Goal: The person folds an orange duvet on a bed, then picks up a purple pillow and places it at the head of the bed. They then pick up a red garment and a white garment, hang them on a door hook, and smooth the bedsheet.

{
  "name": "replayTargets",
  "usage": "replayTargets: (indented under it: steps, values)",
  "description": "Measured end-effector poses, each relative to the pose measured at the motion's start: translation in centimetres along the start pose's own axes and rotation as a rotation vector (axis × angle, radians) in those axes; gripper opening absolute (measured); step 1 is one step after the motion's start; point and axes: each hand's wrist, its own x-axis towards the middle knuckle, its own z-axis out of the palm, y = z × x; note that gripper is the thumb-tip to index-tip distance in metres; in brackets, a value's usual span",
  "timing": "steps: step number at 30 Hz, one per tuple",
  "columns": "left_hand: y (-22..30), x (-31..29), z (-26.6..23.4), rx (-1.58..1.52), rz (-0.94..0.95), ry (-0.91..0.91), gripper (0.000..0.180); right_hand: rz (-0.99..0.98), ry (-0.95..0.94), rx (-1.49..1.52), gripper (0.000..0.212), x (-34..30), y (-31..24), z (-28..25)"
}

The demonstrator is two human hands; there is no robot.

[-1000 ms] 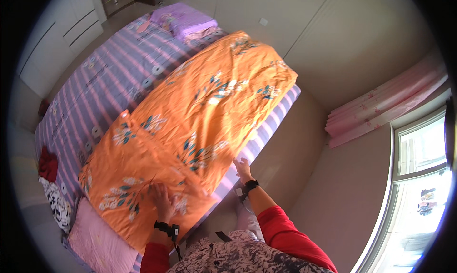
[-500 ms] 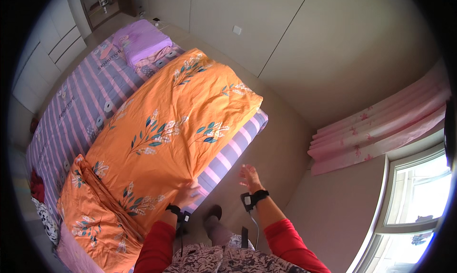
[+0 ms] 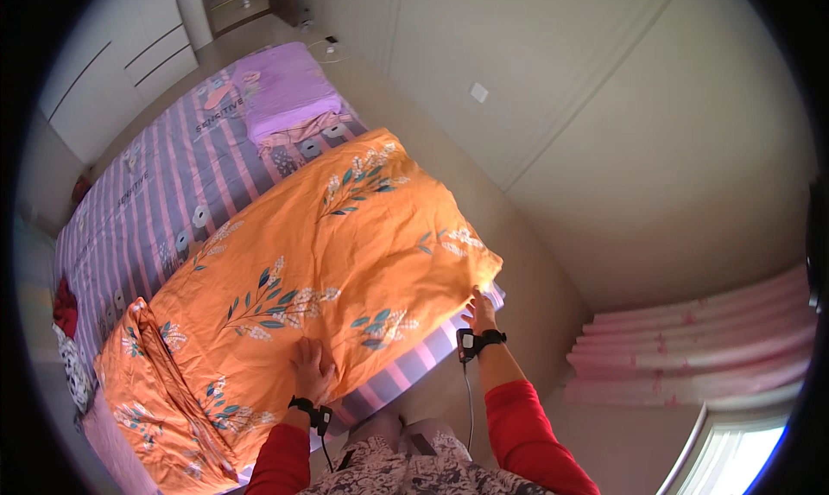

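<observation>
The orange blanket with white flowers lies on the stripy bed, and its near end is folded over in a bunch. The left hand rests on top of the blanket with its fingers loose, and the right hand is at the blanket's edge near a corner, but I cannot tell if it is pinching the cloth

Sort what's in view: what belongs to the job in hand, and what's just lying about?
In use: orange floral quilt, under the left hand, with the right hand at its edge; striped bed sheet beneath it.

Lying about: folded purple bedding; pink pillow; red cloth; black-and-white patterned cloth.
</observation>
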Motion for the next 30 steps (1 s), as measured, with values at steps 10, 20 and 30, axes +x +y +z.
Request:
replayTargets:
  steps: [10, 20, 30]
  values:
    - [7.0, 5.1, 1.3, -0.024, -0.169, 0.057, 0.071, 0.206, -0.592, 0.333, 0.036, 4.7, -11.3, 5.7]
    - [14.4, 5.8, 0.8, 0.073, -0.174, -0.117, 0.08, -0.247, -0.293, -0.012, 0.026, 5.2, -15.7, 1.0]
    - [30.5, 17.0, -7.6, -0.418, -0.172, 0.084, 0.054, -0.124, -1.499, -0.167, 0.035, -3.1, -19.5, 12.3]
